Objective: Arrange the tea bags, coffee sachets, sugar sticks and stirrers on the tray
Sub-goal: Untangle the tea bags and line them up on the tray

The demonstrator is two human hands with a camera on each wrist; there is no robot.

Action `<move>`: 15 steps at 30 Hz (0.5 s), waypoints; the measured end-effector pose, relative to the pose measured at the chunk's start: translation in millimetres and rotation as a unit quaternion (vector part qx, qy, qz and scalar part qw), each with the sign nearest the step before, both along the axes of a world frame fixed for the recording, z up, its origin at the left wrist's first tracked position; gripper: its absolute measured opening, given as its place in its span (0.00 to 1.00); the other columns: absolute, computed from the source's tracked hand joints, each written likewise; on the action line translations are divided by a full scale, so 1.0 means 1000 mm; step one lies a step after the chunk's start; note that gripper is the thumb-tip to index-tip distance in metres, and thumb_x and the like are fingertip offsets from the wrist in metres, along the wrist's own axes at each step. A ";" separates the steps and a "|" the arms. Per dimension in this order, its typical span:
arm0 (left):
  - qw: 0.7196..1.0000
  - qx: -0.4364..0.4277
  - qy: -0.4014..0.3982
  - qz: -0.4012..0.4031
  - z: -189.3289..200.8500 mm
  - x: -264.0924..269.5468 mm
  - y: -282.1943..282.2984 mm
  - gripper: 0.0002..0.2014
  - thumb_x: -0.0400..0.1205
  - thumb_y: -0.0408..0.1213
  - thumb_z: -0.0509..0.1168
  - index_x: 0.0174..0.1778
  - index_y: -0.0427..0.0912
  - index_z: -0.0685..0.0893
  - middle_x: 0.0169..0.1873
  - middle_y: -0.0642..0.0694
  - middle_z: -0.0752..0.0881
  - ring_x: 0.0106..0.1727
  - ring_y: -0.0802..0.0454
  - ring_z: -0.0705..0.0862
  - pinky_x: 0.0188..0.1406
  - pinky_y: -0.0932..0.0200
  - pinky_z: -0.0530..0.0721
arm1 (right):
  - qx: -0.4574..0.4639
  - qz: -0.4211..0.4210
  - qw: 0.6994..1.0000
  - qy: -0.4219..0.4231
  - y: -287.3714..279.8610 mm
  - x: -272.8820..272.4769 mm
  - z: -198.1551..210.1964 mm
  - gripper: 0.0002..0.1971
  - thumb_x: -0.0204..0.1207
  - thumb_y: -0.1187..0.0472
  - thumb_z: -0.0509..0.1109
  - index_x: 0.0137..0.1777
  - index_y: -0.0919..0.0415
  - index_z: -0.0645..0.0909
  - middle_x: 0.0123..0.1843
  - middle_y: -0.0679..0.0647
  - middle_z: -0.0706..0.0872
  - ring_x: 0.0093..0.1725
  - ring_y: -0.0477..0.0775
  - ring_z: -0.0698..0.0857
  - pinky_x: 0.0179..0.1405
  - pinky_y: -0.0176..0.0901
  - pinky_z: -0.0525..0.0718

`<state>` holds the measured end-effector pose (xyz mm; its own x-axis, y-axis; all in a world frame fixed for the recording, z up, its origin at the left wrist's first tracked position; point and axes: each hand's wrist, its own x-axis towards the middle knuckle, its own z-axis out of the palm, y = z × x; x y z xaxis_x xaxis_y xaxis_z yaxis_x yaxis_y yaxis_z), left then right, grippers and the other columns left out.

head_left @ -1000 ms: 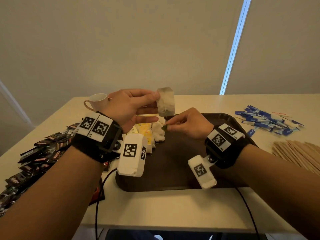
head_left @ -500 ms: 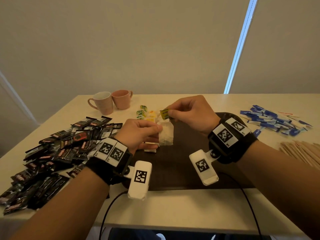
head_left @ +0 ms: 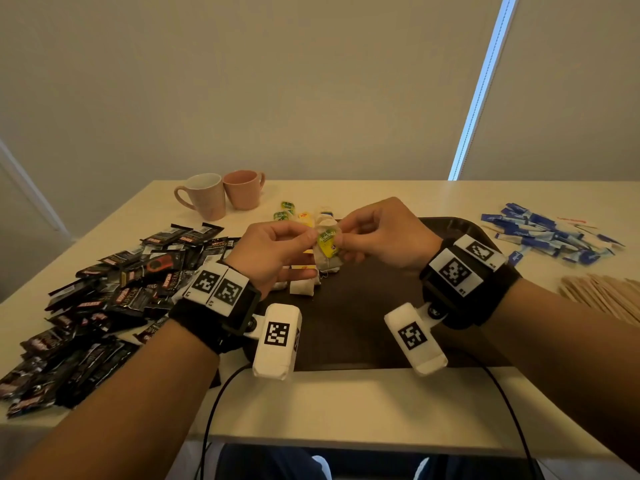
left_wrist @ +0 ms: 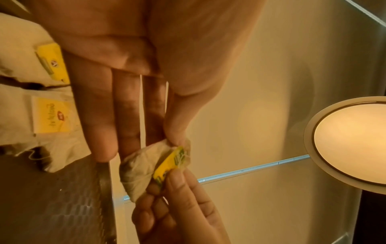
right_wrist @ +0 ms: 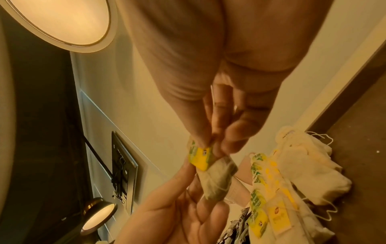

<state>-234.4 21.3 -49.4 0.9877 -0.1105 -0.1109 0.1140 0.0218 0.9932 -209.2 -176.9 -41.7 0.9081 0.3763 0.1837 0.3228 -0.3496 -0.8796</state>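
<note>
Both hands hold one tea bag point(head_left: 327, 252) with a yellow-green tag point(head_left: 327, 240) above the dark tray point(head_left: 450, 227). My left hand point(head_left: 277, 251) pinches the bag's top with thumb and forefinger point(left_wrist: 175, 132). My right hand point(head_left: 384, 235) pinches the tag point(right_wrist: 200, 156) against the bag point(right_wrist: 217, 180). Other tea bags point(head_left: 301, 287) lie on the tray's left side, and more point(head_left: 304, 216) lie on the table behind it. Black coffee sachets point(head_left: 104, 299) are heaped at the left, blue sugar sticks point(head_left: 540, 233) at the right, wooden stirrers point(head_left: 602, 292) at the right edge.
Two mugs, one pale point(head_left: 202, 195) and one pink point(head_left: 244, 188), stand at the back left of the white table point(head_left: 346, 403). A cable point(head_left: 214, 417) runs from my left wrist over the front edge. The tray's right and front parts show bare surface.
The tea bag came down from its raised position to just above the tray. My right hand moved from below it to pinching its tag beside the left hand's fingers.
</note>
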 end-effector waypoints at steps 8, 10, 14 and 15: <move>0.995 -0.021 -0.041 0.086 0.011 0.014 0.039 0.07 0.82 0.34 0.70 0.54 0.38 0.87 0.49 0.42 0.92 0.49 0.44 0.91 0.50 0.51 0.88 | -0.084 0.030 0.992 0.087 0.041 0.014 -0.011 0.02 0.76 0.67 0.77 0.44 0.67 0.89 0.37 0.60 0.92 0.33 0.51 0.90 0.39 0.43 0.91; 0.994 -0.030 -0.044 0.096 0.012 0.016 0.046 0.05 0.82 0.34 0.70 0.53 0.39 0.87 0.46 0.44 0.92 0.47 0.46 0.90 0.47 0.53 0.87 | -0.095 0.046 0.986 0.126 0.060 0.016 -0.018 0.04 0.75 0.68 0.77 0.47 0.70 0.88 0.36 0.60 0.91 0.32 0.52 0.90 0.36 0.39 0.90; 0.995 -0.031 -0.045 0.085 0.013 0.017 0.054 0.05 0.83 0.34 0.68 0.52 0.40 0.87 0.43 0.45 0.92 0.45 0.48 0.89 0.42 0.57 0.86 | -0.147 0.028 0.980 0.128 0.093 0.024 -0.027 0.07 0.75 0.66 0.78 0.49 0.69 0.88 0.38 0.62 0.92 0.31 0.51 0.89 0.34 0.40 0.90; 0.995 -0.031 -0.046 0.083 0.012 0.017 0.055 0.05 0.83 0.33 0.68 0.52 0.39 0.87 0.43 0.45 0.92 0.44 0.48 0.89 0.41 0.58 0.86 | -0.188 0.012 0.978 0.095 0.098 0.028 -0.028 0.07 0.75 0.63 0.79 0.49 0.66 0.89 0.40 0.60 0.92 0.33 0.50 0.88 0.35 0.41 0.89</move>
